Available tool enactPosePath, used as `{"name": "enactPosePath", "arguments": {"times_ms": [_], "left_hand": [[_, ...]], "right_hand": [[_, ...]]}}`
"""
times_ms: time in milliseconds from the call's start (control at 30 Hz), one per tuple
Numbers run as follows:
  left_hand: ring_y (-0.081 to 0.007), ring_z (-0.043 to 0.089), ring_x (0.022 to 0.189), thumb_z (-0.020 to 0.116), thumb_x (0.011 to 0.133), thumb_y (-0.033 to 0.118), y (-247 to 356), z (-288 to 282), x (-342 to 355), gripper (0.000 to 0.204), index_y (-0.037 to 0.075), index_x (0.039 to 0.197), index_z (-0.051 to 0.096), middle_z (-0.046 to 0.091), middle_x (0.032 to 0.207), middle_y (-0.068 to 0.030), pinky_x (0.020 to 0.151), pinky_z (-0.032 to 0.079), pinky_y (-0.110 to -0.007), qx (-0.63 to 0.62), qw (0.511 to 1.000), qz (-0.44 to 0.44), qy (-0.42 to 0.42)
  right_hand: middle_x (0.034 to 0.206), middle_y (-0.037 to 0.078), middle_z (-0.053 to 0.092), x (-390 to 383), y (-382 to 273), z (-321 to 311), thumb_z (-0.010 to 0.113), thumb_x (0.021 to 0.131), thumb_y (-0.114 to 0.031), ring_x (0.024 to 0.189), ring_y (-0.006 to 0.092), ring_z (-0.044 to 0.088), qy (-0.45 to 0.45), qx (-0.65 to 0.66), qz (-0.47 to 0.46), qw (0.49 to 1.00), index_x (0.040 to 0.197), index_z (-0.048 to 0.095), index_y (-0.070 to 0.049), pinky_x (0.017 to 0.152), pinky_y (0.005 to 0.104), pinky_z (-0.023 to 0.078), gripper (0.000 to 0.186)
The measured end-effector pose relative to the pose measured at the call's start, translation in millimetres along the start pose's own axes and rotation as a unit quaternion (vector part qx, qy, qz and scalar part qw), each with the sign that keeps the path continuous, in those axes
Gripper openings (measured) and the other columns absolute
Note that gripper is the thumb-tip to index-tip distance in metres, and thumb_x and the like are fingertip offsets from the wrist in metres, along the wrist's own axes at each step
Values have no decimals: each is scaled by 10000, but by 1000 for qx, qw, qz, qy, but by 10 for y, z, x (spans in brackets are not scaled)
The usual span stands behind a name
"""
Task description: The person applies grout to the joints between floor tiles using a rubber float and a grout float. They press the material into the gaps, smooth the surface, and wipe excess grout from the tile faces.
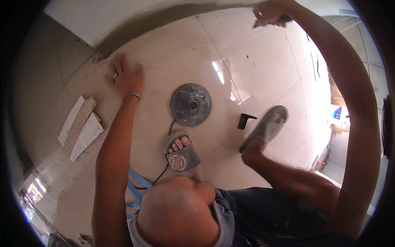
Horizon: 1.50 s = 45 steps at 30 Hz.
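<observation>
Head view: glossy tiles [164, 53], a pale wall [80, 18], left grip [128, 78] spread, right grip [272, 14] clenching perhaps a scraper [257, 24].

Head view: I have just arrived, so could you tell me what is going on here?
Someone is down low over a pale tiled floor. The right-hand grip holds a small dark tool far ahead. The left-hand grip is open and empty over the floor, slightly blurred. A round dark disc lies ahead of the left foot, untouched by either.
</observation>
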<state>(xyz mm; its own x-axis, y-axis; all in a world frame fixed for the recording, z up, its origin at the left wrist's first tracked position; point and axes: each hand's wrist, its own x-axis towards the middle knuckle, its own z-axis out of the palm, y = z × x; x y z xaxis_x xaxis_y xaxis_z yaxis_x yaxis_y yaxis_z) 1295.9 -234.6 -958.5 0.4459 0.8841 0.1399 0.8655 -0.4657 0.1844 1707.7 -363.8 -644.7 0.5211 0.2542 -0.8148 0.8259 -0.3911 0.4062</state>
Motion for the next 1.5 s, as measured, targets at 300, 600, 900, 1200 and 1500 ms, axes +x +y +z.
{"name": "enactPosePath", "arguments": {"times_ms": [300,600,900,1200,1500], "left_hand": [[-296,129,1585,380,1032,574,-407,-207,-61,794,78,1629,212,152,1719,-80,1250,130,-596,56,998,-1,-29],[-353,127,1577,516,1007,410,-441,-588,47,829,-58,1598,171,140,1692,-223,1263,187,-508,1,978,28,-208],[-418,24,1576,452,1011,542,68,-633,363,952,-142,1569,95,72,1667,-324,1266,133,-525,-16,974,-83,-212],[-481,26,1560,453,996,561,2448,405,815,947,-170,1544,203,141,1641,-365,1233,62,-628,24,978,-205,-10],[-470,162,1540,573,966,305,3495,304,445,716,-49,1540,331,257,1634,-291,1242,109,-598,-370,924,89,-44]], "right_hand": [[784,96,590,-516,-584,134,624,873,-146,615,177,616,123,191,-189,956,1012,620,-2,513,346,575,200],[967,209,693,69,-289,639,514,906,-132,730,222,683,-94,424,-302,849,1085,697,103,647,338,615,347],[1082,180,661,821,-471,1882,630,998,-205,880,244,691,-214,784,-452,368,1248,608,64,771,380,610,368],[1280,41,564,1151,16,2618,549,986,-100,736,178,530,-128,906,-402,16,1498,442,-129,621,363,459,524],[1345,9,525,1461,475,1929,574,1043,-191,835,142,497,-17,838,-541,61,1540,358,-96,662,294,404,551]]}}
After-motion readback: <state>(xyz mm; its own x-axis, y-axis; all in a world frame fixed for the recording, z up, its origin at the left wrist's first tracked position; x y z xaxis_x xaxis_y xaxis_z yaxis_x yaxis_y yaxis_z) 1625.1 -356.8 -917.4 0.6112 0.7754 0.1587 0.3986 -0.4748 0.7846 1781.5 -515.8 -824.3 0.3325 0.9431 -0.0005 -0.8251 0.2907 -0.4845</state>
